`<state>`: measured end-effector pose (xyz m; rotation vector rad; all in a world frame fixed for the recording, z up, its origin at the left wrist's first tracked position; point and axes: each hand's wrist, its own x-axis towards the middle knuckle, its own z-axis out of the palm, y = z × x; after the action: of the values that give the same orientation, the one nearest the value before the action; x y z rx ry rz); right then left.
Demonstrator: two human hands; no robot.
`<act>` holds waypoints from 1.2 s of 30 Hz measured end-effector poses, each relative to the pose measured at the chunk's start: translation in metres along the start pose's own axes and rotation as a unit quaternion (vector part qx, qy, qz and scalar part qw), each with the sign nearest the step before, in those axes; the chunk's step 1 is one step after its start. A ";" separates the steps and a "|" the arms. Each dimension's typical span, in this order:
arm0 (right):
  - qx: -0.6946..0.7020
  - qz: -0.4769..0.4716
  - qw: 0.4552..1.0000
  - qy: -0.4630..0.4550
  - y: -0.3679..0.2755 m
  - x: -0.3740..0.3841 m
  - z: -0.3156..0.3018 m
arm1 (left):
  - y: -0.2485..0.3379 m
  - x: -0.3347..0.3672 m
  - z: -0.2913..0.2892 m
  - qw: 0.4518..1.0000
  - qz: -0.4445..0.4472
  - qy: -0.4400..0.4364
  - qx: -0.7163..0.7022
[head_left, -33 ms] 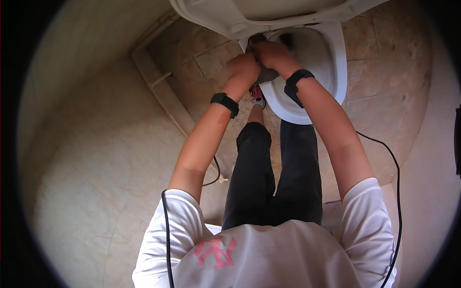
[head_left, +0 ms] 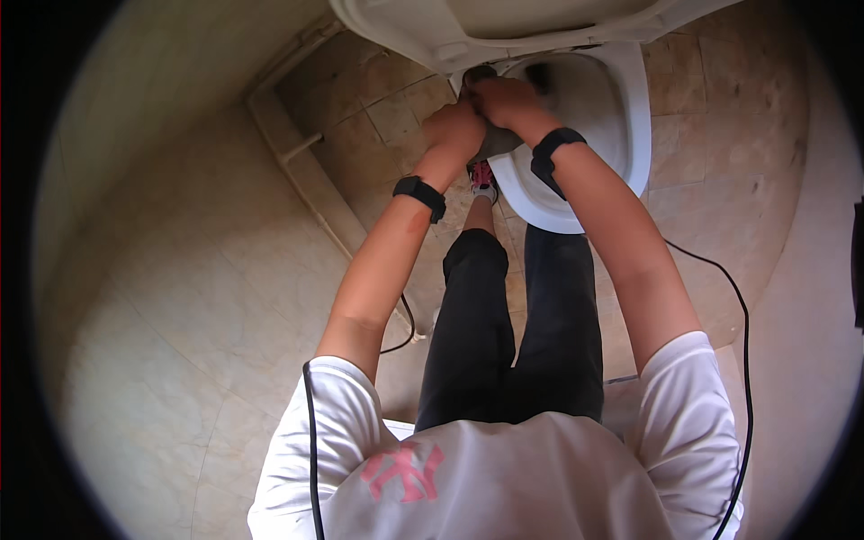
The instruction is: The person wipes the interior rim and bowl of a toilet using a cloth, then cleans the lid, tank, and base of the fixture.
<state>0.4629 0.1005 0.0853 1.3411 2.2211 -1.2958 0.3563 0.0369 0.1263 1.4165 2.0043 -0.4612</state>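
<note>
Left hand [head_left: 454, 130]: curled in tight, clamped on the grey cloth, right up beside the right hand; fingertips hidden.
Right hand [head_left: 506, 101]: curled as well, just above and to the right of the left hand, clamped on that same cloth; fingers out of sight underneath.
Grey cloth [head_left: 502, 142]: bunched between both hands, a flap hanging just below the right hand, over the near left edge of the toilet [head_left: 637, 135].
Dark lump [head_left: 481, 72]: poking out just above the hands; part of the cloth or not, cannot tell.
Since the earlier frame: barely a flicker! Same grip, same spot, cloth still bunched; right wrist band [head_left: 553, 160] over to the left by a sliver, raised lid [head_left: 405, 27] sitting slightly farther right in view.
Edges: lid close above both hands, toilet rim curving round to the right and below the right hand, pink shoe [head_left: 481, 175] just below the left hand.
Bowl side: opening wide to the right of the right hand, dark patch [head_left: 540, 76] close by, too blurred to name.
Open room: most of it left of the left hand, over tiled floor [head_left: 387, 121] as far as the pale ledge [head_left: 283, 135], with the wall [head_left: 180, 270] beyond.
</note>
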 end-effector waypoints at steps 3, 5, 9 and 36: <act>-0.045 -0.040 0.998 -0.023 -0.020 0.002 0.014 | -0.028 -0.009 0.016 0.999 0.014 -0.008 -0.051; -0.053 -0.052 0.997 -0.023 -0.023 0.000 0.030 | -0.036 -0.016 0.022 0.998 0.000 -0.026 -0.063; -0.056 -0.024 0.997 0.036 -0.020 -0.019 0.059 | -0.038 -0.042 0.025 0.994 -0.006 -0.026 -0.108; -0.065 0.029 0.989 0.127 -0.048 -0.059 0.071 | -0.084 -0.010 0.028 0.971 0.146 0.055 -0.182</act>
<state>0.4409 0.0011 0.1064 1.5832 2.3614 -0.9889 0.2886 -0.0170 0.1064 1.4881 1.8047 0.1121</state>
